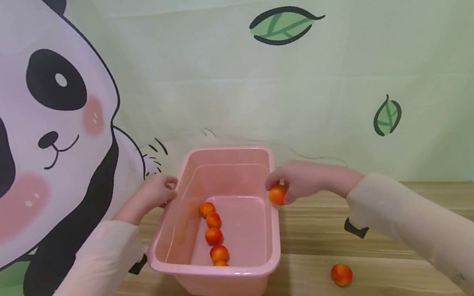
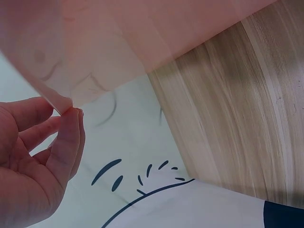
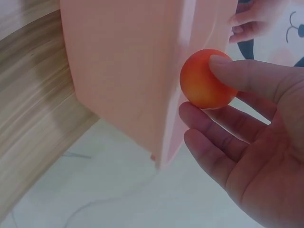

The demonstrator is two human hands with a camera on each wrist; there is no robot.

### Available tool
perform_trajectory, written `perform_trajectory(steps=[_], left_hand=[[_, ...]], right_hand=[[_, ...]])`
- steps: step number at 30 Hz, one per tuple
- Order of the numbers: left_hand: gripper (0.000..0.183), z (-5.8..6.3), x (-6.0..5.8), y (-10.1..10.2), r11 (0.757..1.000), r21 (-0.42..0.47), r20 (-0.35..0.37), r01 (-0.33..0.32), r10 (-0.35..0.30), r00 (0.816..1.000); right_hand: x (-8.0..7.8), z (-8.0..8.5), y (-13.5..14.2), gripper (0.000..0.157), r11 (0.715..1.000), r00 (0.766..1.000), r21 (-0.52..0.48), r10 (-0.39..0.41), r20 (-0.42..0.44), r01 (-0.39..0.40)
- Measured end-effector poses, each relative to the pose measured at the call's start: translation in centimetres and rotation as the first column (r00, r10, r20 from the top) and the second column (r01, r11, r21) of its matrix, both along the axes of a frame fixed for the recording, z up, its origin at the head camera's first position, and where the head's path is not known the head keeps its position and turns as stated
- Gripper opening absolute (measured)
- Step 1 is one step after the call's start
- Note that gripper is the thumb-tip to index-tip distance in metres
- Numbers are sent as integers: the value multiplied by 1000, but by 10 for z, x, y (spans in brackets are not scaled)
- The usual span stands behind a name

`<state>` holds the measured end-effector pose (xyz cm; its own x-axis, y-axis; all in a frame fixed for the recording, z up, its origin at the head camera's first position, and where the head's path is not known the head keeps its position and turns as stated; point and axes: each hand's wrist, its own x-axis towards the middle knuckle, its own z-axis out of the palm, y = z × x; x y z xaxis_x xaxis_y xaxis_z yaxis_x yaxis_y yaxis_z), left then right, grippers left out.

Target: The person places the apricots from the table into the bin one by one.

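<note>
A pink plastic basin (image 1: 222,282) stands on the wooden table, with several small red-orange round fruits (image 1: 214,236) in a line along the left part of its floor. My left hand (image 1: 155,192) pinches the basin's left rim between thumb and fingers, as the left wrist view shows at the rim's edge (image 2: 59,102). Over the right rim, my right hand (image 1: 300,179) grips another such fruit (image 3: 205,80) with the thumb on top and fingers beneath. One more red-orange fruit (image 1: 342,275) lies on the table to the right of the basin.
The wooden tabletop (image 1: 390,242) extends right of the basin. Behind it hangs a pale green cloth (image 1: 189,50) printed with a panda (image 1: 72,143) and leaves (image 1: 284,25).
</note>
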<state>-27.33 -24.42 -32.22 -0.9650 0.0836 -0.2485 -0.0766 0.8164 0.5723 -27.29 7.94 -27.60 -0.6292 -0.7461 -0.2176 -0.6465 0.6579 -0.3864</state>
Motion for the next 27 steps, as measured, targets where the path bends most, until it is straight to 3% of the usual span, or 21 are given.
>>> perform_trajectory(steps=[5,12,21,27], left_hand=[[43,0,0,0,1000,-2,3,-5,5,1000],[42,1,0,1,1000,-10,6,-9,9,1000],[42,2,2,1,1000,-9,-1,-4,4,1000],[42,2,1,0,1000,-10,-16,7,-7,1000]], right_hand=[[2,3,-18,31,999,999,18,33,-14,-33],[3,-6,-43,30,996,998,68,65,-24,-63],[4,-31,-67,35,991,998,114,65,27,-68],[3,-46,-77,38,993,996,116,19,85,-29]])
